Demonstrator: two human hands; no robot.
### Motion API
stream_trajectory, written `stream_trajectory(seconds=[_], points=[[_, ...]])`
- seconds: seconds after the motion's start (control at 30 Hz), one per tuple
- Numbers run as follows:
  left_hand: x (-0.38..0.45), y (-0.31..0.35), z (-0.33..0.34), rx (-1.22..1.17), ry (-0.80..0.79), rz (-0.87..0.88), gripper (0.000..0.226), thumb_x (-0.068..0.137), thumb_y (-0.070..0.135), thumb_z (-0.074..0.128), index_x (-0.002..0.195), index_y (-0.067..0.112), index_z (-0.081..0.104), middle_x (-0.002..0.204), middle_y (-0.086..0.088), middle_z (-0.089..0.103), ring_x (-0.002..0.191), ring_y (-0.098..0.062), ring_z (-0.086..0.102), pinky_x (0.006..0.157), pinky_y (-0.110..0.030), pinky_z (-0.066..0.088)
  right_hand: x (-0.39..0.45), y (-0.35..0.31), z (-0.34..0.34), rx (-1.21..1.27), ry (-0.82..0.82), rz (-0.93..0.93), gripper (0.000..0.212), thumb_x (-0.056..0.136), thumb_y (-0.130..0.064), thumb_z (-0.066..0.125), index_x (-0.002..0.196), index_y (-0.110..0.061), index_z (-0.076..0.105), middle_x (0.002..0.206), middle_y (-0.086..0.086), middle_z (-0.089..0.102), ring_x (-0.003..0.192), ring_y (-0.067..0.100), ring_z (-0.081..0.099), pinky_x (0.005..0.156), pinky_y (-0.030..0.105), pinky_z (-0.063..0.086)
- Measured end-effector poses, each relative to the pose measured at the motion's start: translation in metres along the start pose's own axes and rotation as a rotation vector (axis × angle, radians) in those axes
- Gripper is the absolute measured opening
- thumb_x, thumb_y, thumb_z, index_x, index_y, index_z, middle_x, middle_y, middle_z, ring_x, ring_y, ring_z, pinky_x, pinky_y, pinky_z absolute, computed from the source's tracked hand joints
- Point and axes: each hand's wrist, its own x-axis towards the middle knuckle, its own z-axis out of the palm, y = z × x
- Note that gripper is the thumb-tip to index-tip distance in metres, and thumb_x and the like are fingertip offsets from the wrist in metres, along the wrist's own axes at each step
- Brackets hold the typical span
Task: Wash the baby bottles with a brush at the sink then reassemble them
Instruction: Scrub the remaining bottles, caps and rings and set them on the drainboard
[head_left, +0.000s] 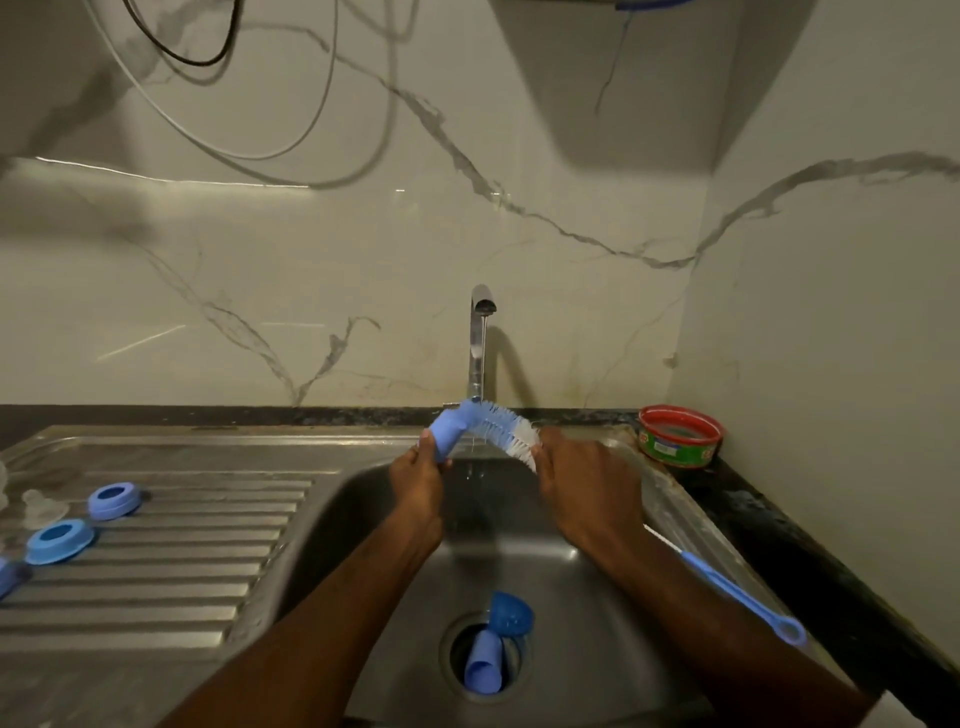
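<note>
We note a round red-and-green tub (679, 435) on the dark counter (810, 551) in the right corner — its label too small to read. Behind, a pale marble-veined wall (311, 291). Thin cables (218, 140) — one dark, others light — loop across its upper left.

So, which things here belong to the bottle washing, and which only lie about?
Belong to the job:
- bottle brush, held by left hand and right hand
- running tap
- blue collars
- blue caps at the sink drain
- thin brush

Just lying about:
- red tub
- wall cables
</note>
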Motion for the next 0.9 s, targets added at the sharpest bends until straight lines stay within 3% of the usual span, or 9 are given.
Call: stream_trajectory(seconds=[0.07, 0.17, 0.27, 0.33, 0.43, 0.5, 0.57, 0.73, 0.9], points=[[0.001, -0.001, -0.003, -0.042, 0.025, 0.005, 0.047, 0.097, 0.048, 0.061, 0.12, 0.007, 0.063, 0.107, -0.015, 0.069, 0.096, -0.028, 0.066, 0.088, -0.04, 0.052, 0.003, -0.002, 0.002, -0.022, 0.037, 0.009, 0.028, 0.105, -0.045, 0.045, 0.124, -0.026, 0.053, 0.101, -0.001, 0.07, 0.081, 0.017, 0.067, 0.062, 0.031, 0.048], [-0.01, -0.007, 0.002, 0.043, -0.102, 0.053, 0.041, 0.1, 0.049, 0.056, 0.119, 0.014, 0.063, 0.102, -0.005, 0.067, 0.094, -0.019, 0.063, 0.074, -0.033, 0.047, 0.007, -0.008, 0.009, 0.007, 0.009, 0.003, 0.027, 0.105, -0.042, 0.047, 0.125, -0.026, 0.054, 0.101, -0.001, 0.07, 0.082, 0.018, 0.068, 0.063, 0.03, 0.049], [-0.028, -0.015, 0.014, 0.048, -0.272, 0.026, 0.017, 0.103, 0.043, 0.054, 0.109, 0.028, 0.06, 0.099, 0.006, 0.064, 0.093, -0.011, 0.06, 0.088, -0.037, 0.048, 0.013, -0.009, 0.013, 0.023, -0.004, 0.039, 0.029, 0.105, -0.038, 0.047, 0.13, -0.025, 0.055, 0.109, 0.001, 0.071, 0.092, 0.021, 0.069, 0.066, 0.03, 0.043], [-0.031, -0.014, 0.019, 0.041, -0.284, 0.044, 0.013, 0.104, 0.04, 0.051, 0.101, 0.03, 0.059, 0.098, 0.008, 0.064, 0.091, -0.01, 0.06, 0.089, -0.037, 0.048, 0.016, -0.004, 0.01, -0.006, 0.017, 0.047, 0.029, 0.106, -0.038, 0.046, 0.131, -0.026, 0.054, 0.111, 0.002, 0.071, 0.096, 0.023, 0.069, 0.067, 0.03, 0.039], [-0.02, -0.008, 0.017, 0.014, -0.211, 0.086, 0.029, 0.098, 0.048, 0.061, 0.113, 0.025, 0.067, 0.099, 0.0, 0.072, 0.092, -0.017, 0.068, 0.072, -0.032, 0.055, 0.013, 0.004, 0.005, -0.055, 0.071, -0.012, 0.028, 0.105, -0.043, 0.042, 0.125, -0.03, 0.056, 0.102, 0.0, 0.072, 0.087, 0.024, 0.07, 0.063, 0.032, 0.039], [-0.013, -0.004, 0.013, -0.054, -0.15, 0.083, 0.036, 0.093, 0.048, 0.068, 0.117, 0.021, 0.069, 0.102, -0.006, 0.075, 0.097, -0.025, 0.071, 0.078, -0.04, 0.06, 0.01, 0.006, 0.003, -0.061, 0.076, -0.06, 0.027, 0.105, -0.046, 0.04, 0.121, -0.031, 0.056, 0.098, -0.002, 0.071, 0.081, 0.021, 0.069, 0.06, 0.031, 0.041], [-0.01, -0.004, 0.009, -0.127, -0.108, 0.097, 0.033, 0.094, 0.042, 0.067, 0.116, 0.017, 0.069, 0.1, -0.007, 0.074, 0.094, -0.023, 0.07, 0.081, -0.036, 0.058, 0.009, 0.004, 0.003, -0.048, 0.058, -0.089, 0.028, 0.106, -0.047, 0.04, 0.123, -0.03, 0.054, 0.1, -0.002, 0.071, 0.081, 0.019, 0.068, 0.06, 0.031, 0.042], [-0.03, -0.012, 0.016, -0.258, -0.415, -0.051, 0.036, 0.104, 0.027, 0.053, 0.129, 0.003, 0.061, 0.111, -0.019, 0.071, 0.085, -0.018, 0.07, 0.072, -0.026, 0.06, 0.015, -0.006, 0.008, -0.002, 0.018, -0.01, 0.03, 0.106, -0.037, 0.044, 0.132, -0.025, 0.053, 0.112, 0.004, 0.07, 0.096, 0.024, 0.068, 0.07, 0.034, 0.045], [-0.027, 0.004, 0.011, -0.353, -0.309, 0.032, 0.028, 0.103, 0.021, 0.056, 0.122, 0.002, 0.063, 0.109, -0.02, 0.073, 0.092, -0.025, 0.074, 0.079, -0.03, 0.063, 0.013, 0.011, 0.005, -0.016, -0.023, -0.011, 0.03, 0.104, -0.045, 0.046, 0.126, -0.027, 0.055, 0.106, 0.001, 0.071, 0.089, 0.021, 0.068, 0.072, 0.034, 0.052]])
